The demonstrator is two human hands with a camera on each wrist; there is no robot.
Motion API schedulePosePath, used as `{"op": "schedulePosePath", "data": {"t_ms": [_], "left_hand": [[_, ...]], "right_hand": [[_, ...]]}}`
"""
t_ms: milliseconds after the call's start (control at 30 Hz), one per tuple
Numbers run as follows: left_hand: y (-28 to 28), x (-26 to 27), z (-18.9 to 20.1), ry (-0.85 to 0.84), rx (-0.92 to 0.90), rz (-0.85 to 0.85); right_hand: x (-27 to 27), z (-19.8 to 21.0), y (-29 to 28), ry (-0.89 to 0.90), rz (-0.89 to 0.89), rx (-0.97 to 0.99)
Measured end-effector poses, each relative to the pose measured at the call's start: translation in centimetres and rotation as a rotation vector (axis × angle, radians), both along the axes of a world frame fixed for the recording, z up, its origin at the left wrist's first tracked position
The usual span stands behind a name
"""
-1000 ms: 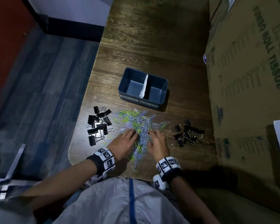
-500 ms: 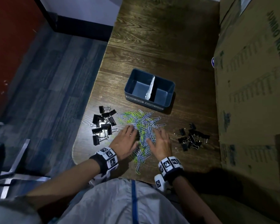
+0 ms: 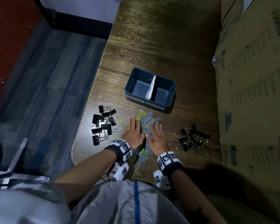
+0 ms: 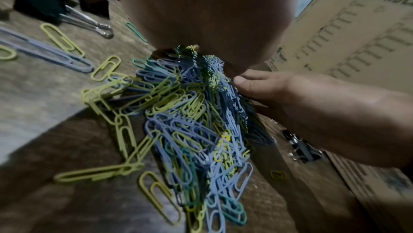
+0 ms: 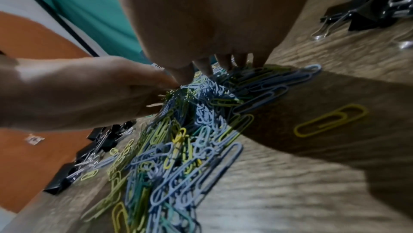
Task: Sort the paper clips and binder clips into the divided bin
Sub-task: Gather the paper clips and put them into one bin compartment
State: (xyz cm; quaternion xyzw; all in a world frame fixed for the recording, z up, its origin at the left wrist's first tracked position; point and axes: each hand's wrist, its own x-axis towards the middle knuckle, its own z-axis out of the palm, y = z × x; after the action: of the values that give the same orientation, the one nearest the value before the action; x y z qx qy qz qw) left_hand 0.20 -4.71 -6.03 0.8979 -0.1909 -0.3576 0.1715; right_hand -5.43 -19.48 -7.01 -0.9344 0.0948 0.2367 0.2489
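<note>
A heap of blue, yellow and green paper clips point(image 3: 145, 126) lies on the wooden table point(image 3: 160, 46) in front of the dark blue divided bin point(image 3: 149, 90). My left hand point(image 3: 132, 132) and right hand point(image 3: 157, 136) lie flat on either side of the heap, fingers straight, pressing the paper clips point(image 4: 192, 113) together between them. In the right wrist view the paper clips point(image 5: 190, 130) are bunched below my fingertips point(image 5: 205, 67). Large black binder clips point(image 3: 103, 123) lie to the left. Smaller black binder clips point(image 3: 192, 138) lie to the right. Both bin compartments look empty.
A big cardboard box point(image 3: 255, 78) fills the table's right side, close to the small binder clips. The table's rounded left edge point(image 3: 81, 126) runs just past the large binder clips, with blue floor point(image 3: 47, 78) below. Bare wood lies behind the bin.
Both hands have slid inward and a little forward, squeezing the spread paper clips into a narrower, taller heap. The camera has also shifted.
</note>
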Motion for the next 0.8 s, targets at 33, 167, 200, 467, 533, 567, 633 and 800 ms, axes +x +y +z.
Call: {"op": "schedulePosePath", "data": {"t_ms": [33,167,200,467,533,567,633,800], "left_hand": [[0.3,-0.2,0.1,0.003,-0.052,-0.002],[1.4,1.6,1.0,-0.261,-0.123,-0.031],[1.5,2.5,1.1,-0.281,-0.094,-0.012],[-0.7,5.0,0.0,-0.089,0.063,-0.179],[-0.7,3.7,-0.2,-0.066,0.011,-0.24],[-0.4,2.8,0.1,-0.077,-0.03,-0.263],[0.4,1.1,0.7,-0.179,-0.104,-0.255],[1.2,0.2,1.5,-0.227,0.077,0.069]], "right_hand": [[-0.4,-0.1,-0.4,-0.042,0.006,0.031],[-0.9,-0.1,-2.4,-0.154,-0.083,0.092],[-0.6,0.0,-2.8,-0.126,-0.11,0.096],[4.5,1.1,-0.1,0.031,-0.158,0.18],[5.2,1.3,0.4,0.041,-0.187,0.191],[5.5,1.3,0.5,0.052,-0.183,0.179],[5.7,1.0,0.7,0.069,-0.139,0.126],[4.3,0.4,0.9,0.062,0.091,0.0]]}}
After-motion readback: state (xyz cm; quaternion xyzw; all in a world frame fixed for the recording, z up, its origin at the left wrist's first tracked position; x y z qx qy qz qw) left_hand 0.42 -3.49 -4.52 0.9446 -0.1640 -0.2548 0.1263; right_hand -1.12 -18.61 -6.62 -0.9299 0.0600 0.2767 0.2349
